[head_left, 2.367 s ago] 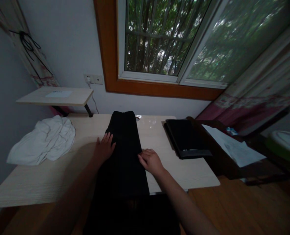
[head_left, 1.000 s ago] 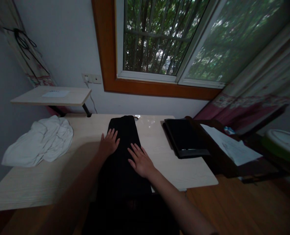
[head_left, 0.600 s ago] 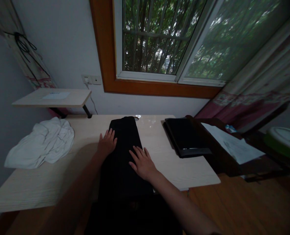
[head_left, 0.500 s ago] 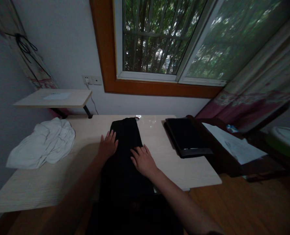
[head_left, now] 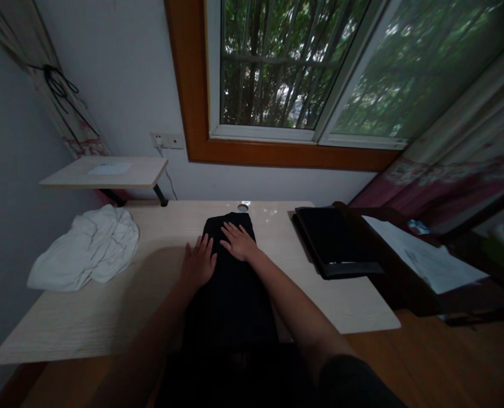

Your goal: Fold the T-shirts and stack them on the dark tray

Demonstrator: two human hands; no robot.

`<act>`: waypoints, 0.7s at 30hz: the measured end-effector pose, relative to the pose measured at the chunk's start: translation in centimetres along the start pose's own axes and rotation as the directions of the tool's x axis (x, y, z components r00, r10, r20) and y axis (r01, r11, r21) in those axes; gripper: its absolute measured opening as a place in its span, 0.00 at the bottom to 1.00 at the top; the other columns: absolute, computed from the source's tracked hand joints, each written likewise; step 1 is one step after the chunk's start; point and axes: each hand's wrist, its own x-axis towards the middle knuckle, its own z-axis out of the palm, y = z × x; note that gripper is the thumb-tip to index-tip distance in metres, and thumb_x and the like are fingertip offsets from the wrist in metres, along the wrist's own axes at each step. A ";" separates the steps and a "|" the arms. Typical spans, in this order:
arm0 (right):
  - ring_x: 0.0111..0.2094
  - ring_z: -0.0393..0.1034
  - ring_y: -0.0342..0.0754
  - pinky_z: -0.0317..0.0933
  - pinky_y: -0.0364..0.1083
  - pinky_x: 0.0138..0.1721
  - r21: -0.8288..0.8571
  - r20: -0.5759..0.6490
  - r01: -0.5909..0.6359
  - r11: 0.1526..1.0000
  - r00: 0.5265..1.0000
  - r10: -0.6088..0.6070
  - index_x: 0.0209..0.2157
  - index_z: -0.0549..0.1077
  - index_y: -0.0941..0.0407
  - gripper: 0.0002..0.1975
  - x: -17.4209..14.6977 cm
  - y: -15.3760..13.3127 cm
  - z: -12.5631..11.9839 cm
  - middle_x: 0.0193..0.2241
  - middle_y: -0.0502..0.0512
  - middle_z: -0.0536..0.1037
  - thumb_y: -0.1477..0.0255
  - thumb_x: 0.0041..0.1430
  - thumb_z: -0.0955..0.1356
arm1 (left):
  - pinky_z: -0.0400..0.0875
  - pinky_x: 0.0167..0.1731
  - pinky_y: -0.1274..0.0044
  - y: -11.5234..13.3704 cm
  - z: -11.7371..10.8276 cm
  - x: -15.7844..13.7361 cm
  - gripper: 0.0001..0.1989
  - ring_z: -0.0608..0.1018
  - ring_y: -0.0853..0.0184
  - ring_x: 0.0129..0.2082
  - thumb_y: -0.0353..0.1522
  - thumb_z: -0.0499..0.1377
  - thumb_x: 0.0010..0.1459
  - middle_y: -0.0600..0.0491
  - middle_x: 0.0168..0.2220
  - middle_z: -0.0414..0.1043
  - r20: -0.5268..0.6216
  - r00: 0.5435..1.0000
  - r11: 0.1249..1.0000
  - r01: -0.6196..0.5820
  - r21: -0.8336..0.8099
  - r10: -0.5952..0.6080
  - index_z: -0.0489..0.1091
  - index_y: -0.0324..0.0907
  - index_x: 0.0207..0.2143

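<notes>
A long black folded garment (head_left: pixel 231 294) lies on the pale wooden table (head_left: pixel 158 226), running from its far side toward my body. It looks like trousers folded lengthwise, but the dark cloth hides its details. My left hand (head_left: pixel 199 263) rests on its left edge with the fingers spread. Farther up, near the garment's far end, my right hand (head_left: pixel 238 242) lies flat on the cloth, fingers stretched out. The near end of the garment merges with my dark clothing.
A crumpled white cloth (head_left: pixel 86 246) lies at the left, below a small raised shelf (head_left: pixel 107 178). Black folded items (head_left: pixel 332 235) lie at the right. Past the garment's far end is a small round object (head_left: pixel 243 208). Papers (head_left: pixel 424 255) cover dark furniture farther right.
My right hand has slid forward along the garment toward its far end. The left hand stays on the left edge. The garment's far end sits slightly nearer, uncovering the round object.
</notes>
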 end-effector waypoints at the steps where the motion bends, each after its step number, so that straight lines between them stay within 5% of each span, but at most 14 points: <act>1: 0.75 0.40 0.51 0.37 0.60 0.73 -0.004 0.013 -0.025 1.000 1.000 0.025 0.72 0.54 0.54 0.33 0.4 0.7 -0.1 0.74 0.55 0.49 0.53 0.74 0.54 | 0.47 0.69 0.48 0.0 -0.1 0.0 0.28 0.54 0.53 0.74 0.39 0.43 0.72 0.44 0.74 0.50 0.002 1.000 1.000 0.002 -0.003 -0.002 0.56 0.42 0.71; 11: 0.75 0.37 0.53 0.34 0.61 0.73 -0.015 0.015 -0.205 0.979 0.979 0.205 0.74 0.49 0.56 0.35 2.6 5.8 0.0 0.75 0.56 0.45 0.52 0.74 0.52 | 0.45 0.70 0.48 0.2 -0.3 -0.1 0.29 0.53 0.52 0.74 0.39 0.43 0.72 0.44 0.74 0.51 0.010 1.000 0.999 0.012 -0.039 -0.012 0.53 0.43 0.72; 21: 0.75 0.38 0.54 0.35 0.60 0.73 -0.003 -0.059 -0.205 0.979 0.977 0.205 0.73 0.49 0.61 0.33 1.6 5.7 0.1 0.74 0.58 0.47 0.58 0.75 0.52 | 0.46 0.70 0.50 0.0 -0.2 0.0 0.29 0.53 0.52 0.74 0.41 0.43 0.72 0.42 0.74 0.48 0.018 1.000 0.999 0.013 -0.031 -0.012 0.55 0.40 0.71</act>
